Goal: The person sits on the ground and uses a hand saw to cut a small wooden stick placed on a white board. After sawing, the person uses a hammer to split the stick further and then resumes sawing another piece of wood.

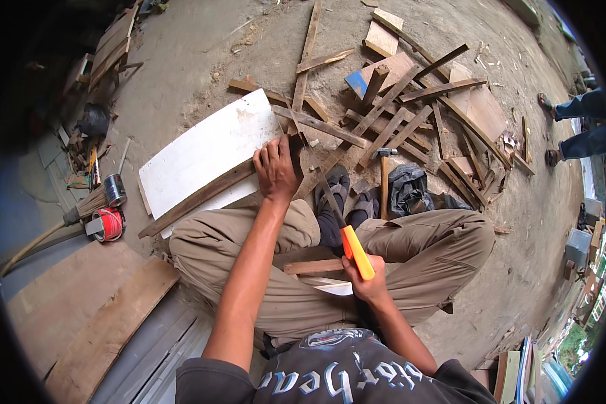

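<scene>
My right hand [369,281] is wrapped round the orange and yellow handle of a handsaw [356,250]. The blade slants away from me, up and to the left, passing the far end of a dark wooden strip [205,198]. My left hand [277,170] grips that strip close to this end, fingers over its top. Under and beside the strip lies a white board [209,145], to the left of my feet. Whether the teeth are in the wood, I cannot tell. A short wooden piece [312,266] sits between my crossed legs.
Beyond my feet is a heap of loose wooden strips [390,128]. A hammer [384,176] and a black plastic bag [407,187] lie by my right knee. To the left are a broom [81,209], a tin can [114,190] and a red line spool [109,224]. Someone's legs [581,124] stand far right.
</scene>
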Motion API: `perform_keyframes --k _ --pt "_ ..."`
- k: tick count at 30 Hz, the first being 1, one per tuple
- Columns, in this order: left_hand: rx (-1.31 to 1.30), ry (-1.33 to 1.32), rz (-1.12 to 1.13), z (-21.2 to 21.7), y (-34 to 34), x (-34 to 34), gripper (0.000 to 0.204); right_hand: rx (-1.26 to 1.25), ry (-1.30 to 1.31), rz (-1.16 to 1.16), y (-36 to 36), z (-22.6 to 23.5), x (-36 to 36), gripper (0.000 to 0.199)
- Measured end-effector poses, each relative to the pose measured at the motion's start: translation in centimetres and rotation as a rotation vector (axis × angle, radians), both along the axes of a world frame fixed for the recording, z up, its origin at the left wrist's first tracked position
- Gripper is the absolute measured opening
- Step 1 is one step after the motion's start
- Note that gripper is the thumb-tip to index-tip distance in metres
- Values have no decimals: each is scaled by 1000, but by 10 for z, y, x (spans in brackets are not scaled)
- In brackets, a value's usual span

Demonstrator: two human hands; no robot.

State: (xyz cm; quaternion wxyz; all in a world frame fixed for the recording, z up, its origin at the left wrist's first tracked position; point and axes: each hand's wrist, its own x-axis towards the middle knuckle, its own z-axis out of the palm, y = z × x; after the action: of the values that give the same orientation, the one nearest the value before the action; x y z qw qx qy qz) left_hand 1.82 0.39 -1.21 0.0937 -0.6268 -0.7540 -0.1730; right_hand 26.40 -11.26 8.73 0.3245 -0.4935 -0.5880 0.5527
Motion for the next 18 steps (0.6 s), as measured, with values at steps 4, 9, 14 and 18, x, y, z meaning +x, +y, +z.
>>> perform_keyframes --k 4,9,14,18 --pt "-4 20 -44 -1 -2 -4 48 1 24 -96 -6 1 21 18" --pt "20 12 -58 4 -1 0 46 -11 43 -178 12 -8 1 28" --pt "22 1 -71 2 -1 0 45 -5 26 -177 27 -9 -22 29" --pt "-8 16 -54 -1 -4 0 48 14 -16 -133 17 -10 -18 25"
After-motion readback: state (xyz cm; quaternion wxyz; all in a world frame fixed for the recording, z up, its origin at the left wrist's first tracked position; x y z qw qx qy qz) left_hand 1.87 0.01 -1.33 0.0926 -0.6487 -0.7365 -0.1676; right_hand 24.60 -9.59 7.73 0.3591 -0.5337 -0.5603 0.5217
